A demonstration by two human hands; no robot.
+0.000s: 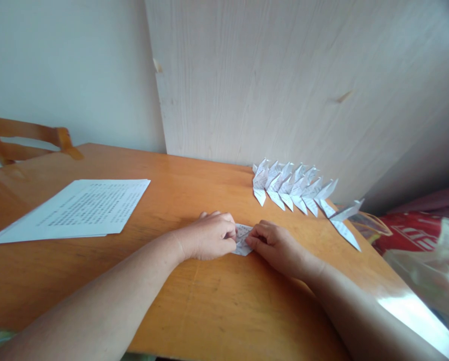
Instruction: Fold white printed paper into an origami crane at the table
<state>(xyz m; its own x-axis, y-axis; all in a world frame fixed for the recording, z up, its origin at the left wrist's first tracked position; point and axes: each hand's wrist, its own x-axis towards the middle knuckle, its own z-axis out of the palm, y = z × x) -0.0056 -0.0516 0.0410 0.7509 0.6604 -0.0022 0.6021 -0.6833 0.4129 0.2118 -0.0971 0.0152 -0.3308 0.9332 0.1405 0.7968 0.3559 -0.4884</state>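
Note:
A small folded piece of printed paper [242, 239] lies on the wooden table between my hands. My left hand [213, 235] is closed at its left side, the curled fingers and thumb on the edge of the paper. At the right edge my right hand [271, 243] pinches the paper between thumb and fingers. Both hands hide the paper's ends, so its full shape does not show. Beyond my right hand stand several folded paper figures [295, 185] in rows, with pointed upright parts. One more paper figure [345, 220] sits nearest the table's right edge.
On the left of the table [194, 185] lies a stack of printed sheets [92, 208]. A wooden chair [29, 133] stands behind the far left corner. Pale board [247, 80] and wall rise behind. Red and clear bags [412, 230] are beyond the right edge.

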